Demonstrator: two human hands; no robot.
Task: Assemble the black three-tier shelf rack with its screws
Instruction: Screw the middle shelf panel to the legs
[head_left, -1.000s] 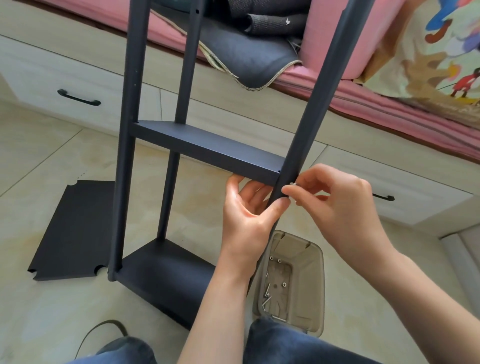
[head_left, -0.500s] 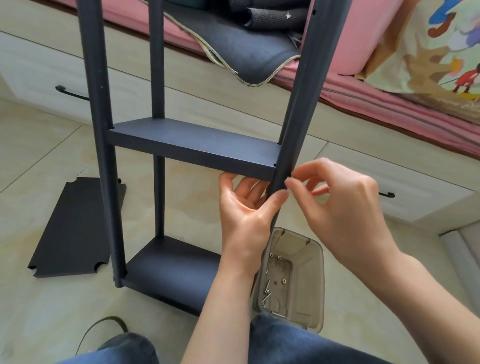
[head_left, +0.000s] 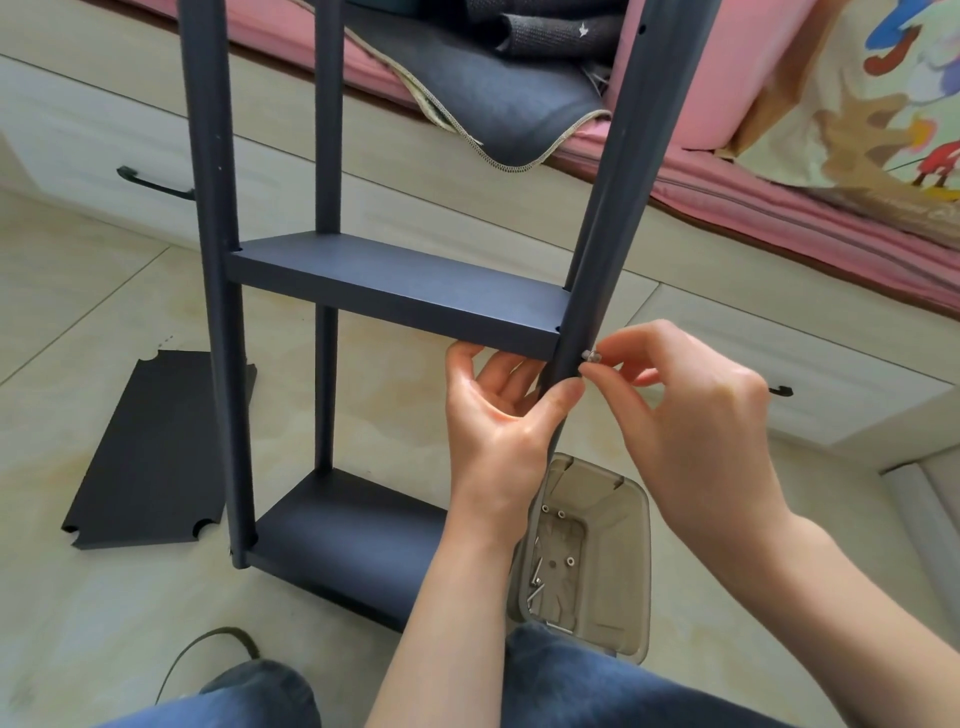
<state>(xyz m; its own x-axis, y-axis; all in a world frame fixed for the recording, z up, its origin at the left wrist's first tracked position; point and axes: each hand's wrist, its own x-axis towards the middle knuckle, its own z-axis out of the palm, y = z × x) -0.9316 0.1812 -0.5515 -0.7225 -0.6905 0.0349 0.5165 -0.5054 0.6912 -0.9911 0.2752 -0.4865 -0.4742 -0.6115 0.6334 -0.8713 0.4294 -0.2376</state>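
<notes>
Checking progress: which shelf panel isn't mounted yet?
The shelf panel lying flat on the floor, left of the rack; the middle shelf and bottom shelf sit between posts.

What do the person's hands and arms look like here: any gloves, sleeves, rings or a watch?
Both the left hand and right hand are bare: no gloves, rings or watch visible. Both forearms are uncovered, with no sleeves in view. Dark blue jeans cover the legs below.

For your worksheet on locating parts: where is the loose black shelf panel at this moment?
In the head view, the loose black shelf panel lies flat on the floor at lower left, just left of the rack's front left post.
</notes>
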